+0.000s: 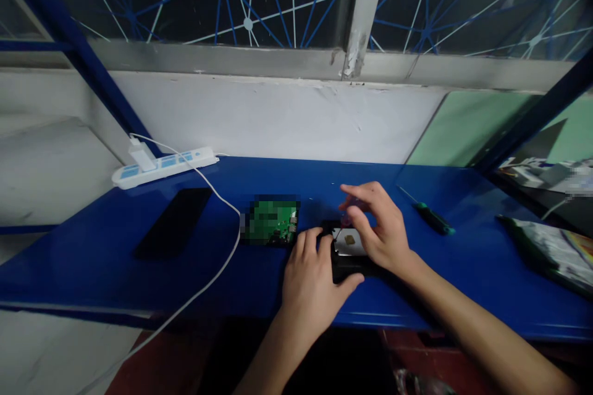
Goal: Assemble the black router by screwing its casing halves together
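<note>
A black device with a silver metal plate (pixel 349 249) lies on the blue table in front of me. My left hand (pixel 311 265) rests on the device's left side, fingers spread and thumb stretched along its near edge. Over the device's upper part, my right hand (pixel 380 222) pinches a small screwdriver with a translucent pinkish handle (pixel 346 218). Its thin shaft points down to the upper left corner of the silver plate. Left of the device, a green circuit board (pixel 269 221) lies close to my left fingertips.
On the blue table (pixel 250 173) are a black flat panel (pixel 173 222) and a white power strip (pixel 169 165) with a plugged-in adapter, its white cable crossing the left side. A green screwdriver (pixel 433 218) and a plastic bag (pixel 551 250) lie at the right.
</note>
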`<state>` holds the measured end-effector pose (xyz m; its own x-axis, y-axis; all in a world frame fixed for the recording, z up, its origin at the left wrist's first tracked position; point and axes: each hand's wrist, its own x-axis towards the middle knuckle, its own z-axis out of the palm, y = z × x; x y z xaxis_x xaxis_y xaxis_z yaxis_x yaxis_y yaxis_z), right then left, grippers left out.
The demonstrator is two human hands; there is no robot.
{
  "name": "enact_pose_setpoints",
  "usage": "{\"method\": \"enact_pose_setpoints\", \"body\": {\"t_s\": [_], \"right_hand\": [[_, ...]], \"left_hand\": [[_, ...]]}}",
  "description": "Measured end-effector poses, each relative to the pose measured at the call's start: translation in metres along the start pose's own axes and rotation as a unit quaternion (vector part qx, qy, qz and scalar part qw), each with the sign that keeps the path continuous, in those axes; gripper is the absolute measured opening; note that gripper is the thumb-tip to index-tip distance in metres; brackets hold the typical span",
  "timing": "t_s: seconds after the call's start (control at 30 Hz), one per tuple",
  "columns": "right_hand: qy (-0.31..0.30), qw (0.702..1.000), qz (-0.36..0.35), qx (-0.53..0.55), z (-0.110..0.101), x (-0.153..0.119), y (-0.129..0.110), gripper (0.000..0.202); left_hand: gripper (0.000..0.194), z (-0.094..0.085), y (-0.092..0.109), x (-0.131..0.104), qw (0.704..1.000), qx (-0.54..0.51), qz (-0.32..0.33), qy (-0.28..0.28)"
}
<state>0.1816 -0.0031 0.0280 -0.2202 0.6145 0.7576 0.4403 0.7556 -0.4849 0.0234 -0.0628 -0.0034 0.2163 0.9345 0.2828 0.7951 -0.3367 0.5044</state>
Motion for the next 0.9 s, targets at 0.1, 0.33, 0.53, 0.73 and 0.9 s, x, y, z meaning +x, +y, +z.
{"method": "enact_pose_setpoints", "body": {"t_s": [0.1,0.33,0.53,0.73,0.9], "right_hand": [[-0.012,0.999,0.011,0.030,0.0002,-0.0009,-0.0016,0.048],[0.030,0.999,0.014,0.001,0.0044,-0.0005,0.0026,0.044],[0.031,0.999,-0.022,-0.020,0.0006,0.0003,0.0013,0.033],[-0.004,0.999,0.007,0.031,-0.0006,-0.0006,-0.0032,0.049],[-0.006,0.997,0.049,0.064,0.0028,-0.0032,-0.0008,0.051]], "left_hand": [[0.057,-0.0003,0.0004,0.0001,1.000,0.003,-0.001,0.003],[0.058,0.0020,-0.0020,0.0005,1.000,0.003,0.004,0.007],[0.059,0.0009,-0.0005,0.0007,1.000,-0.003,0.004,0.009],[0.056,-0.0002,-0.0001,0.0010,1.000,0.002,0.008,0.012],[0.050,-0.0002,-0.0004,0.0012,1.000,0.000,0.007,0.009]]}}
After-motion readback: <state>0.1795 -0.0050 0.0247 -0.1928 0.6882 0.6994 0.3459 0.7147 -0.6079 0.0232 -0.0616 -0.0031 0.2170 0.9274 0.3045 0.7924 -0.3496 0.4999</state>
